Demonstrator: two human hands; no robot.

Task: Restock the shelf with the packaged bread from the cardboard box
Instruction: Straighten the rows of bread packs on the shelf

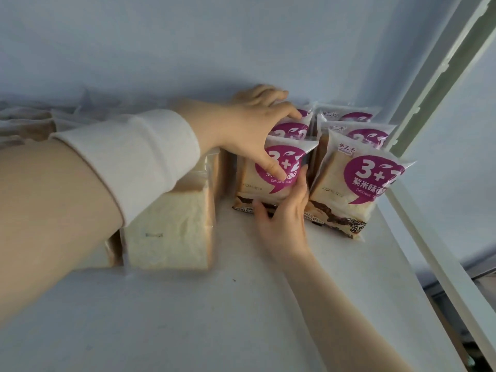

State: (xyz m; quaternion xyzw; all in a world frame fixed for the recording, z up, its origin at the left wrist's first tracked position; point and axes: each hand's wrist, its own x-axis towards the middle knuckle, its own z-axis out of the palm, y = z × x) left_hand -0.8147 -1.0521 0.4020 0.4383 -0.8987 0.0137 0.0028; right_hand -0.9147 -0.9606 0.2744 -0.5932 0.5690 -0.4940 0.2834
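Between the two hands, a bread packet (271, 178) with a purple "3+2" label is held upright on the white shelf (241, 318). It is gripped from above by the left hand (252, 130), whose thumb is pressed on the label and whose fingers are curled over the top edge and the packets behind. The lower front edge is gripped by the right hand (284, 218), thumb at the bottom seam and fingers up the packet's right side. Behind the held packet, more of the same packets (292, 127) are lined up. Just right of the hands, a second row (359, 181) of three such packets is stood, close to the shelf's upright post (440, 76). Under the left forearm and its white sleeve (139, 154), plain loaves (171, 232) in clear wrap are seen.
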